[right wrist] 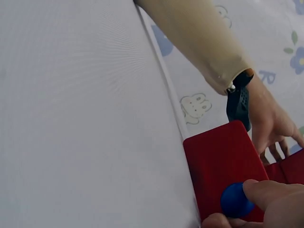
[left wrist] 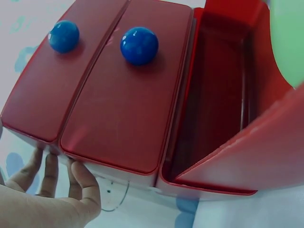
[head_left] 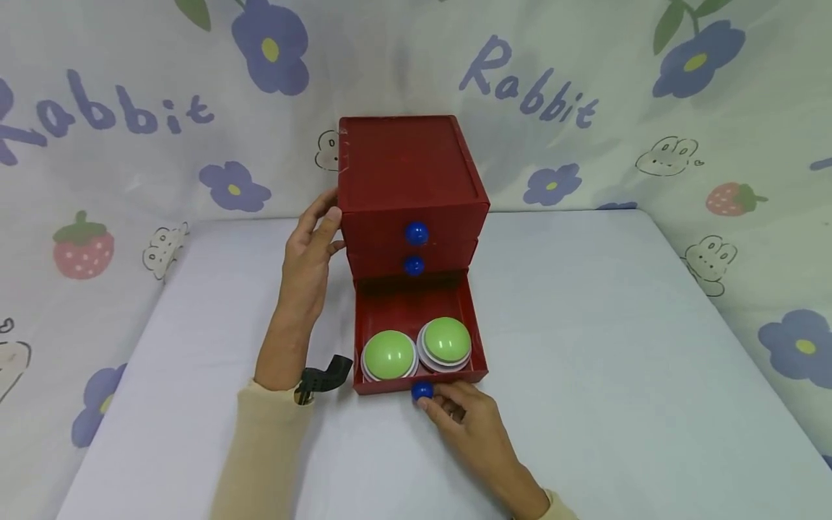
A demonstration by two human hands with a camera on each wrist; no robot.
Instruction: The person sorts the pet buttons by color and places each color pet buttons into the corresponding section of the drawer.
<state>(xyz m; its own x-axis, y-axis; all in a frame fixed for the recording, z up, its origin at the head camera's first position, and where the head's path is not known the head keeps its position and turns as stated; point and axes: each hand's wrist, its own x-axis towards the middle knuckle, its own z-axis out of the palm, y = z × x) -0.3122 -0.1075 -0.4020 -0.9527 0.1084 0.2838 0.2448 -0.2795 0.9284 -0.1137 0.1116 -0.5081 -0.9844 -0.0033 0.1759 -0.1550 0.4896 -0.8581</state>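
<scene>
A red drawer cabinet (head_left: 409,162) with blue ball knobs stands at the middle back of the table. Its bottom drawer (head_left: 477,347) is pulled out toward me. Two round things with green domes on white bases, one on the left (head_left: 388,354) and one on the right (head_left: 447,339), lie at the drawer's front. My right hand (head_left: 477,426) pinches the bottom drawer's blue knob (head_left: 422,391) between thumb and fingers. Against the cabinet's left side rests my left hand (head_left: 308,260), its fingers touching the side wall. The two upper drawers, seen in the left wrist view, are closed.
The white table (head_left: 617,347) extends on both sides of the cabinet. Behind it hangs a white cloth (head_left: 403,58) printed with flowers, rabbits and strawberries. A black strap (head_left: 328,374) sits on my left wrist.
</scene>
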